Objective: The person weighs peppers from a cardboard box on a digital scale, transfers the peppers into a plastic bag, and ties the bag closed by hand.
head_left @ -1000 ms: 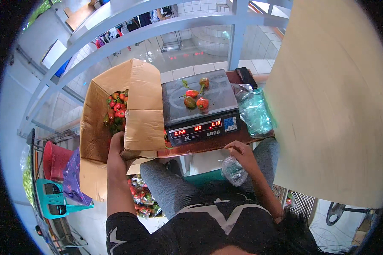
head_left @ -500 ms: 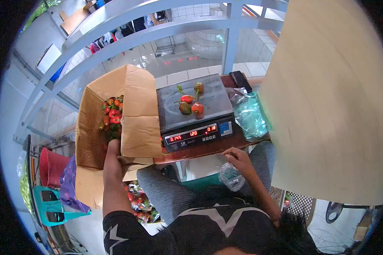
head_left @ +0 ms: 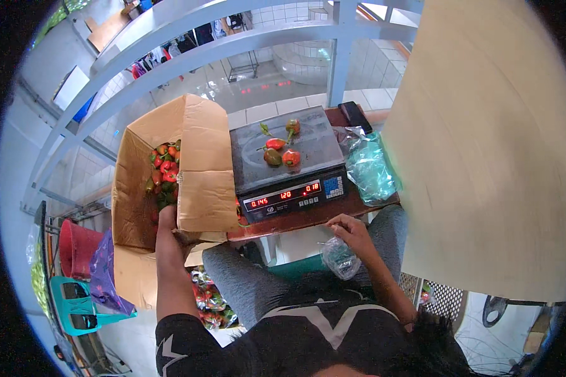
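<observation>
Peppers point(head_left: 167, 167) lie heaped in the box point(head_left: 206, 169), straight ahead of the left hand point(head_left: 168, 217), the nearer one; their long axes point various ways. That hand reaches into the box, its fingers hidden, so its opening and grip cannot be told. The right hand point(head_left: 351, 234) is loosely curled, a clear bag point(head_left: 341, 259) hanging from it, contents unclear. Ahead of and between both hands, the scale point(head_left: 248, 164) bears four loose peppers point(head_left: 275, 144); ahead of the right hand lies green plastic point(head_left: 372, 168).
</observation>
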`<move>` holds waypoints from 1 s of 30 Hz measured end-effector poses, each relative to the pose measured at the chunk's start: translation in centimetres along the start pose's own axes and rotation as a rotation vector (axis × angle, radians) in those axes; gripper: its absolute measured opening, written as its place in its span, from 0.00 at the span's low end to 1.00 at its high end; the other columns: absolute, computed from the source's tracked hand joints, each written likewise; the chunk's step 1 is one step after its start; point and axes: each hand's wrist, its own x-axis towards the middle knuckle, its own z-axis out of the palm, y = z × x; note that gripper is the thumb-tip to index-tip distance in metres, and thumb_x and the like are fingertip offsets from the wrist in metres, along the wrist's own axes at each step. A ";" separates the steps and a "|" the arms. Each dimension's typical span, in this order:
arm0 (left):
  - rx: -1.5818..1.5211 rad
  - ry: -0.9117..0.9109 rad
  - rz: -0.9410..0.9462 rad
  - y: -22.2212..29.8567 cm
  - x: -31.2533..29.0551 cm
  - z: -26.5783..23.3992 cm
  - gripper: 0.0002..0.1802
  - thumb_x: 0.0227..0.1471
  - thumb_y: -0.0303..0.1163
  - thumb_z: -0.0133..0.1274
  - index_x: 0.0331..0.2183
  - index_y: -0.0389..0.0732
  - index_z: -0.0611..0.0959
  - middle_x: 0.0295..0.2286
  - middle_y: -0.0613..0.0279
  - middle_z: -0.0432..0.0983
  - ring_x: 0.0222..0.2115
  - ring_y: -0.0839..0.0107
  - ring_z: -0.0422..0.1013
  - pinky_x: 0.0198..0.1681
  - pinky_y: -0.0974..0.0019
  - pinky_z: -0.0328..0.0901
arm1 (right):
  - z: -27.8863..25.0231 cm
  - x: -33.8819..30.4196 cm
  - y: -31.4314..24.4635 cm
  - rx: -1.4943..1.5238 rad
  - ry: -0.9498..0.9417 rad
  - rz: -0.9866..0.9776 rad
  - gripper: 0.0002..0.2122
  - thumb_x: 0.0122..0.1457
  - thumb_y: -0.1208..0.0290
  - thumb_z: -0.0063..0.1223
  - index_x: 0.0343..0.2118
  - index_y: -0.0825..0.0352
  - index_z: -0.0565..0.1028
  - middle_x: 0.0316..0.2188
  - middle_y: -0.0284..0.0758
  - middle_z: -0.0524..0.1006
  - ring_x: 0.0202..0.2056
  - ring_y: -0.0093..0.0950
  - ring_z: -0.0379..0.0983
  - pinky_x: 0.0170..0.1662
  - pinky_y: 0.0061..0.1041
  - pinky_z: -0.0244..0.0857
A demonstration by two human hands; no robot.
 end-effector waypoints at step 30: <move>0.970 -0.068 1.176 7.4 -6.9 37.5 0.19 0.34 0.32 0.60 0.32 0.42 0.71 0.31 0.59 0.65 0.33 0.59 0.67 0.35 0.60 0.62 | -1.1 -0.9 -0.5 0.070 0.037 -0.089 0.08 0.54 0.70 0.46 0.32 0.68 0.73 0.26 0.30 0.71 0.28 0.18 0.65 0.33 0.17 0.59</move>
